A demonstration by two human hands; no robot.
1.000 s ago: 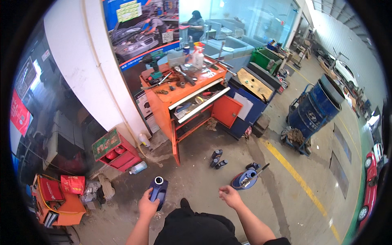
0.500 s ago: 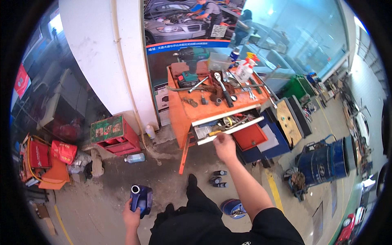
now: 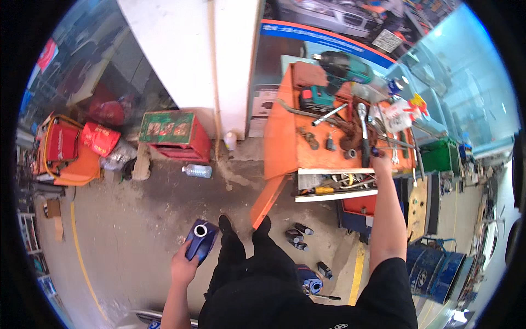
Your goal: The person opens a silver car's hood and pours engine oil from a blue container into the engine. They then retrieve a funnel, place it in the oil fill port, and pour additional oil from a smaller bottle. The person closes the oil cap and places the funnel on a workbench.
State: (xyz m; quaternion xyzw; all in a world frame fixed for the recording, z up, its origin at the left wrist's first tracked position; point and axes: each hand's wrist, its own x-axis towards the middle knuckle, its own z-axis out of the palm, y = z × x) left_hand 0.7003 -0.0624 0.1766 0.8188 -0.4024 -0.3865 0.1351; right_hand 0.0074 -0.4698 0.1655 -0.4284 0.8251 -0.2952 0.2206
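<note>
My left hand (image 3: 184,265) grips a dark blue plastic jug (image 3: 206,241) low on the left; its round mouth faces up with no cap on it. My right hand (image 3: 382,163) is at the front right of an orange tool cart's top (image 3: 323,156), fingers closed around a small dark thing that is mostly hidden. Just left of that hand lies a ratchet wrench (image 3: 364,131), with a socket (image 3: 350,154) beside it. Under the top, an open drawer (image 3: 334,196) holds several tools, one with a yellow handle.
An impact wrench (image 3: 345,66) and a spray bottle (image 3: 400,115) stand at the cart's back. An orange panel (image 3: 269,203) juts out by my feet. Several small dark bottles (image 3: 296,237) and a blue bucket (image 3: 311,282) are on the floor. A red crate (image 3: 181,140) stands left.
My right hand has moved from the drawer's front edge up to the cart top. The view has shifted, so the cart appears farther right. The jug stays in my left hand.
</note>
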